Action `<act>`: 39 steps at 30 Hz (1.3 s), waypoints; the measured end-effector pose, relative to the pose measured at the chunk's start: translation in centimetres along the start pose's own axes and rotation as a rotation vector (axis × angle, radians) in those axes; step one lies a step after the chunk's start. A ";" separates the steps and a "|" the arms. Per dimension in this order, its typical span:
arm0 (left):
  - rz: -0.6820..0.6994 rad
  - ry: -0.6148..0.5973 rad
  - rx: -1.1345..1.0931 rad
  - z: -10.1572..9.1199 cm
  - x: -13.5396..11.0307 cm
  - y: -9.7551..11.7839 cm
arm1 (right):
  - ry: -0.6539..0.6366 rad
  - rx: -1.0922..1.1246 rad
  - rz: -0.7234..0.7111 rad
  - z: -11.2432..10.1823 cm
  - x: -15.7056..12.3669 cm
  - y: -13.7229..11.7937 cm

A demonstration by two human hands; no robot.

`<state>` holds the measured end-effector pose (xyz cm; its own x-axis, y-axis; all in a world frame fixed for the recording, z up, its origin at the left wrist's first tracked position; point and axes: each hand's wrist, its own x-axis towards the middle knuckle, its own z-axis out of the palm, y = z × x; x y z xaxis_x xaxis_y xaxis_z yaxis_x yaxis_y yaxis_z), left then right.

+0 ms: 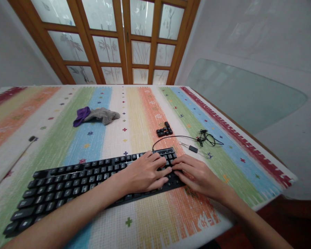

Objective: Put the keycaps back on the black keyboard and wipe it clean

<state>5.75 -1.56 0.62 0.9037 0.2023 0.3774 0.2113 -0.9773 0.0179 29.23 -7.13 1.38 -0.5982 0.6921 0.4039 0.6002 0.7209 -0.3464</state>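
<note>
A black keyboard (pixel 93 178) lies at a slant across the near part of the cloth. My left hand (pixel 145 173) rests over its right part with fingers stretched out and apart, holding nothing that I can see. At the keyboard's right end is my right hand (pixel 199 174), its fingers bent close together at the number pad. Whatever those fingertips hold, if anything, is hidden. Some number pad spots near my hands show no keycaps. Several loose black keycaps (pixel 163 132) lie in a group behind the keyboard. Right of them is a keycap puller (pixel 193 148) with a black handle and wire loops.
The keyboard's cable (pixel 207 138) ends in a coil at the right. A grey and purple cloth piece (pixel 98 115) lies farther back. At the left is a thin white stick-like object (pixel 12 165) with a dark tip. The striped tablecloth (pixel 129 221) covers the table.
</note>
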 end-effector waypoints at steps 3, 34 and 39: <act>0.003 -0.004 -0.002 -0.1 0.1 0.0 | 0.010 -0.002 -0.019 0.0 -0.1 -0.1; 0.013 0.101 -0.092 0.2 -0.3 0.1 | 0.136 0.133 0.040 0.6 -0.2 0.3; 0.011 0.050 -0.082 0.4 -0.3 0.1 | 0.137 0.094 0.023 0.4 -0.2 0.2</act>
<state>5.59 -1.68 0.17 0.8856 0.1904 0.4236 0.1687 -0.9817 0.0886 29.28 -7.10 0.85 -0.5026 0.7019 0.5047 0.5571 0.7094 -0.4318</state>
